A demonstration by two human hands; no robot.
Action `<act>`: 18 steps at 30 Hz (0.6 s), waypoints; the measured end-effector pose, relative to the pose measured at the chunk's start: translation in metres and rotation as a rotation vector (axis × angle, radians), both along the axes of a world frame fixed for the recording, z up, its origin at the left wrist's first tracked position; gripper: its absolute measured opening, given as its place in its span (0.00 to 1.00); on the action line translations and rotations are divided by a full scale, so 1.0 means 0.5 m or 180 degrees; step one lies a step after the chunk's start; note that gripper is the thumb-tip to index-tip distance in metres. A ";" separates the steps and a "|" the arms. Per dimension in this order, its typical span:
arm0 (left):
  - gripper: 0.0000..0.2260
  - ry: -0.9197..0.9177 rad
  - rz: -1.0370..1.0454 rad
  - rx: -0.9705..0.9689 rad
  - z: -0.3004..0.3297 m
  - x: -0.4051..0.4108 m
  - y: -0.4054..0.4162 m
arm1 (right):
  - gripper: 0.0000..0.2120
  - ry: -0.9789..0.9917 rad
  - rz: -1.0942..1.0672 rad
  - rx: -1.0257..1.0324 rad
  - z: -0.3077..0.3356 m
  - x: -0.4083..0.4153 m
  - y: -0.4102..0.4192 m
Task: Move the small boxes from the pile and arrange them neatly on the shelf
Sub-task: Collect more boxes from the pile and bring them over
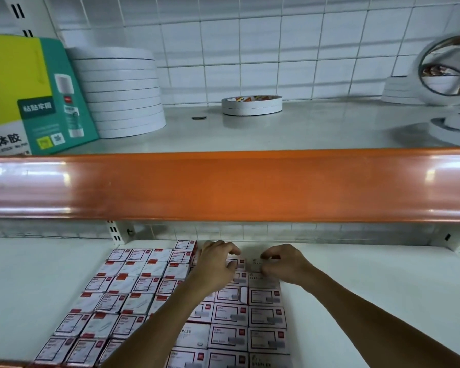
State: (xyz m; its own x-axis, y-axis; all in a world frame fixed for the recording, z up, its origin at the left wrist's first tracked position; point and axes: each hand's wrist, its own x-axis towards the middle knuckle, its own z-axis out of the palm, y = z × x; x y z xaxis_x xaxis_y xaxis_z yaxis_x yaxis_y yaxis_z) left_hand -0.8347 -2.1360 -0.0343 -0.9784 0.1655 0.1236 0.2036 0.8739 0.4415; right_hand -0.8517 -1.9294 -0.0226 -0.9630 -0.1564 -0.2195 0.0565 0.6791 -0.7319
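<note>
Start at your left, where the small boxes [133, 296] already lie flat on the lower shelf [369, 288] in tight rows, white card with red bands and printed labels; the rows run from the front edge back toward the rear wall. They look like staple and clip cartons, so judge them stiff, square-edged, compact and heavier than their size suggests, with smooth printed faces that may slide against each other. Take each one by its two short sides, thumb opposite fingers, and avoid pressing the lid flap. Your left hand [218, 264] reaches over the back rows with fingers curled down onto a box top; whether it grips or only presses you cannot tell. Your right hand [282, 264], just beside it, pinches a pale box [254, 264] at the rear of the right-hand columns, seemingly seating it in line. Above, the glossy orange rail [229, 184] fronts the upper shelf, which carries white tape rolls [122, 91] and a green-yellow glue carton [32, 96].
</note>
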 end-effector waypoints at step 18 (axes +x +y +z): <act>0.19 -0.0123 -0.0190 -0.0326 0.005 0.014 0.018 | 0.11 0.1183 0.0218 0.0328 -0.037 0.057 0.004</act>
